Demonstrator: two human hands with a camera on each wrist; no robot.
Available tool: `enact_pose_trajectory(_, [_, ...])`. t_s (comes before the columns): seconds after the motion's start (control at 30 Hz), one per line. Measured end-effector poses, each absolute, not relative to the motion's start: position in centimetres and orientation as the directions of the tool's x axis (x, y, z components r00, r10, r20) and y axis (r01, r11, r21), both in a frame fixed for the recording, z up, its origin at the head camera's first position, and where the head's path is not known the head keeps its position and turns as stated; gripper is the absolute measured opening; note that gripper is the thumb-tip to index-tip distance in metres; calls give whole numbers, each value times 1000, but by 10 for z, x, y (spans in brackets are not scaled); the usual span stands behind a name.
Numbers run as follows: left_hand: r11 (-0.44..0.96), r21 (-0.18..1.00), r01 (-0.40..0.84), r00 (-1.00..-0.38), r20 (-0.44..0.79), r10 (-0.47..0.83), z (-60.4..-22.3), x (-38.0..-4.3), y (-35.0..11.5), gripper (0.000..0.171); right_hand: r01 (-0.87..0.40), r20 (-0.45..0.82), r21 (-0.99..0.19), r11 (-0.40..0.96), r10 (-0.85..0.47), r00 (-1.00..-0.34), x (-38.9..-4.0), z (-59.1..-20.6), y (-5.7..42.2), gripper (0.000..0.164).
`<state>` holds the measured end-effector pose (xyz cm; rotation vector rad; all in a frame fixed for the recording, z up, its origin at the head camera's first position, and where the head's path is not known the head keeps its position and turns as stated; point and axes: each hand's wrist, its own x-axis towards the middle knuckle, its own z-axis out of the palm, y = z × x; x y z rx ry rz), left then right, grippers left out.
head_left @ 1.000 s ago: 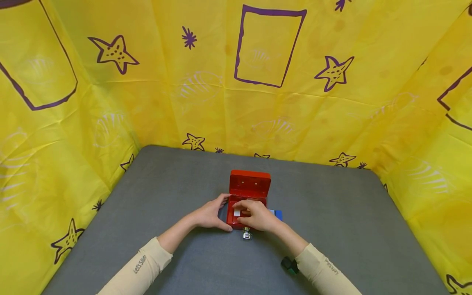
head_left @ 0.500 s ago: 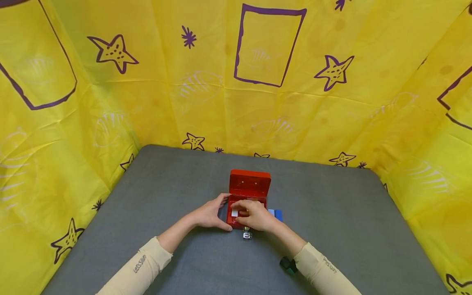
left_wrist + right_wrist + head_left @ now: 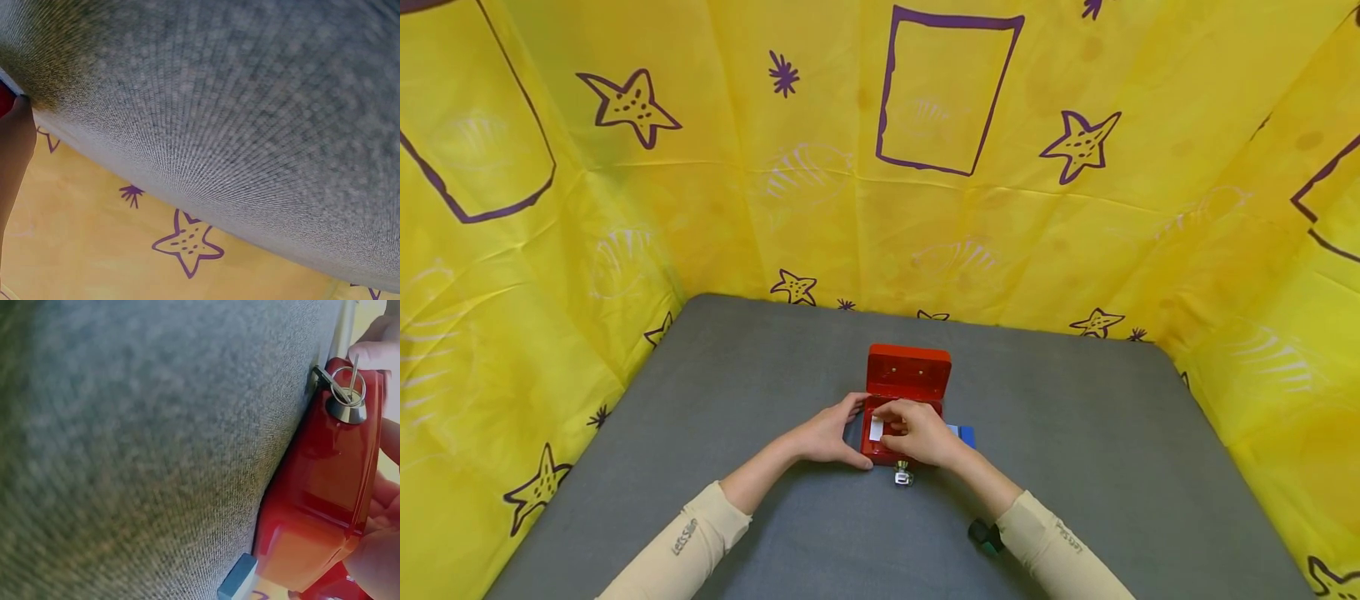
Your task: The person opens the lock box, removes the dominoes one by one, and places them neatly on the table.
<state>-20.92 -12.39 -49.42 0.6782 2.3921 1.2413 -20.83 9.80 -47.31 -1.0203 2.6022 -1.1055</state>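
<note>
A red cash box [image 3: 910, 360] stands with its lid raised at the back. My left hand [image 3: 827, 435] grips its left side, thumb at the front corner and fingers toward the back. In the right wrist view the left thumb [image 3: 374, 355] presses on the box's edge. Curled over the box, my right hand [image 3: 928, 432] has a small white card [image 3: 876, 428] between index finger and thumb. The hand hides much of the interior. Keys on a ring [image 3: 349, 386] hang from the lock in the front wall.
A flat blue-and-white item [image 3: 966, 436] lies just right of the box. Beside the right sleeve is a small dark object [image 3: 985, 536] with a green part. The grey table [image 3: 760, 367] is bordered by yellow patterned cloth [image 3: 820, 208].
The white card has shifted slightly left within the box and shows more. My right fingers moved only a little. The left hand keeps its place.
</note>
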Motion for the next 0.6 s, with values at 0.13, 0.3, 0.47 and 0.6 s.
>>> enact_pose_trajectory(0.13, [494, 833, 248, -819, -92, 566, -494, -209, -124, 100, -550, 136, -642, 533, -627, -767, -209, -473, 97, 36])
enact_pose_trajectory(0.3, [490, 834, 252, -816, -90, 571, -494, -209, -125, 101, -568, 135, -608, 555, -632, -763, -210, -473, 95, 38])
enact_pose_trajectory(0.47, [490, 836, 247, -817, -92, 569, -494, -209, -125, 99, -570, 121, -577, 585, -630, -768, -211, -473, 92, 42])
enact_pose_trajectory(0.6, [502, 831, 242, -820, -101, 563, -494, -208, -124, 98, -570, 110, -561, 600, -628, -770, -211, -474, 91, 44])
